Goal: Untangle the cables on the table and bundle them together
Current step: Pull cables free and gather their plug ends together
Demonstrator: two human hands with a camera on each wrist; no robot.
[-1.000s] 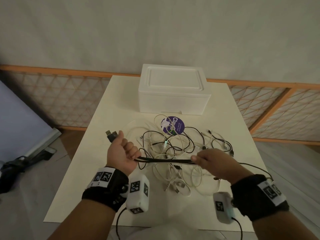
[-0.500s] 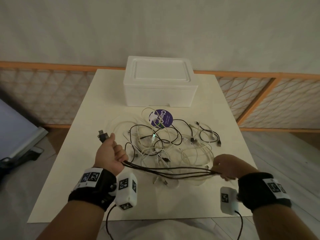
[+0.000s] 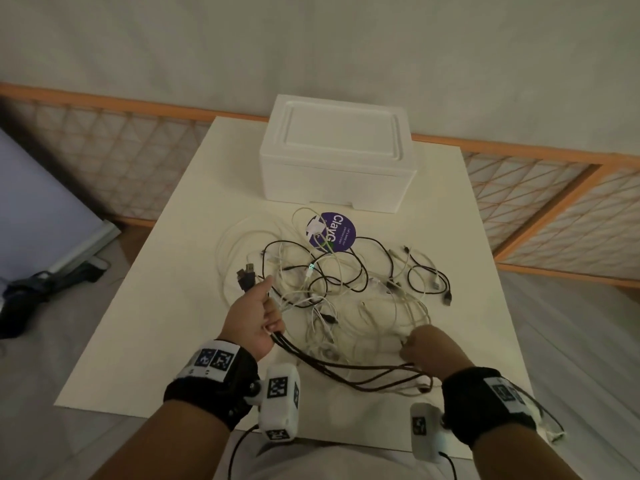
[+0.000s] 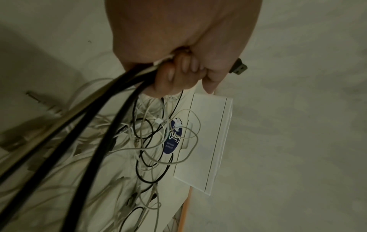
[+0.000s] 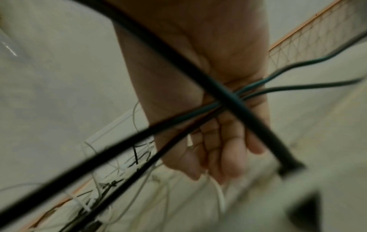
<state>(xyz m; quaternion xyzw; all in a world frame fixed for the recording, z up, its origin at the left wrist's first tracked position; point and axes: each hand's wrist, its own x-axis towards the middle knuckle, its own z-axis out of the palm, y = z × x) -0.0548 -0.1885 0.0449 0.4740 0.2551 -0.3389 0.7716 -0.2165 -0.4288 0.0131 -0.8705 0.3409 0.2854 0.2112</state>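
Note:
A bundle of black cables (image 3: 346, 370) sags between my two hands above the near part of the table (image 3: 166, 334). My left hand (image 3: 256, 317) grips one end in a fist (image 4: 178, 70), and the USB plugs (image 3: 246, 277) stick out above the thumb. My right hand (image 3: 429, 348) is curled at the other end. There the black strands (image 5: 139, 130) cross the heel of the palm (image 5: 222, 141), and a thin white cable (image 5: 220, 196) runs out from the fingers. A tangle of white and black cables (image 3: 346, 282) lies on the table beyond both hands.
A white foam box (image 3: 336, 157) stands at the back of the table. A round purple label (image 3: 337, 232) lies in front of it under some cables. An orange lattice fence (image 3: 554, 209) runs behind and to the right. Dark gear (image 3: 34, 292) lies on the floor at left.
The black strands were taut between my hands and now hang slack. My right hand dropped toward the near edge, then moved forward to the pile. My left hand turned its plugs toward the tangle.

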